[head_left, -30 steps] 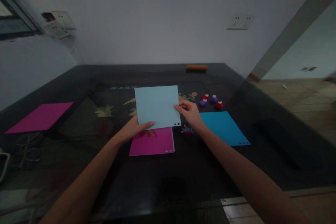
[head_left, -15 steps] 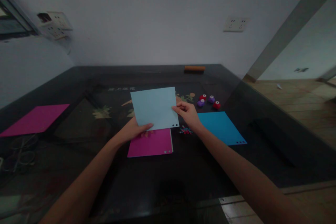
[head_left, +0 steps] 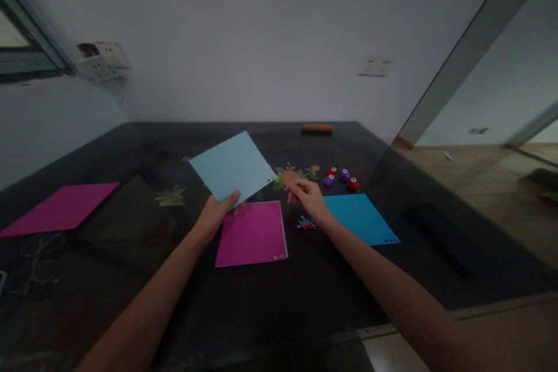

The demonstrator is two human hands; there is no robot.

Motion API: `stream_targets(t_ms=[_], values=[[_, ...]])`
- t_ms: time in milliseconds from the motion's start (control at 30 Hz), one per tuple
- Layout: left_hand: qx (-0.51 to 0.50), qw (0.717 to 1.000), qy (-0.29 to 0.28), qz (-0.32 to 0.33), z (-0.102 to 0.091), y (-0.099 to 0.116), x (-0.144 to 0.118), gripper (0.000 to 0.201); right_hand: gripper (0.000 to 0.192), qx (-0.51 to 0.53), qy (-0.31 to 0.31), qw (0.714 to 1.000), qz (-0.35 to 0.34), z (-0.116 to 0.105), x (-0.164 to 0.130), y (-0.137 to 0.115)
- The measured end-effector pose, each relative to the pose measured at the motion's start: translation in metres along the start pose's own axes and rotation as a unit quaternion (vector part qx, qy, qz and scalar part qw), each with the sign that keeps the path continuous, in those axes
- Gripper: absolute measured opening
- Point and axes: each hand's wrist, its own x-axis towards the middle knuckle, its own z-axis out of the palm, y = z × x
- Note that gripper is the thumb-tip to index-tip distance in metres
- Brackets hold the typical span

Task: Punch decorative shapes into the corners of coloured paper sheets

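Observation:
My left hand grips a pale blue sheet of paper by its lower edge, thumb on top. The sheet is tilted in the air, with small punched shapes near its right corner. My right hand is apart from the sheet, its fingers drawn together with nothing visible in them. Below lies a magenta sheet with two small punched shapes at its lower right corner and a pale edge underneath. A little heap of tiny coloured pieces is under my right wrist. Something bright green peeks out behind the pale sheet's corner.
Several red and purple craft punches with eye-like buttons stand at the right. A blue sheet with punched holes lies below them, another magenta sheet at far left. A brown bar is at the table's back, cables at left.
My right hand has let go of the pale blue sheet. My left hand has moved the sheet leftward and turned it, uncovering more of the magenta sheet. The view has shifted slightly.

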Motion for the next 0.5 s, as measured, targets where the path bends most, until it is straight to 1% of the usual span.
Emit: stream_targets(t_ms=[133, 267, 367, 500], values=[[-0.041, 0.997, 0.057, 0.017, -0.002, -0.001, 0.003, 0.032, 0.029, -0.027, -0.011, 1.000, -0.006, 0.003, -0.001, 0.001], [-0.080, 0.992, 0.093, 0.026, -0.002, -0.005, 0.006, 0.031, 0.025, -0.076, -0.020, 0.997, -0.021, 0.006, 0.001, 0.005], [-0.096, 0.990, 0.103, 0.026, -0.001, -0.008, 0.006, 0.030, 0.021, -0.111, -0.003, 0.993, -0.027, 0.007, 0.012, 0.010], [-0.105, 0.990, 0.095, 0.027, 0.003, -0.008, 0.003, 0.029, 0.020, -0.181, 0.039, 0.982, -0.032, 0.011, 0.040, 0.019]])
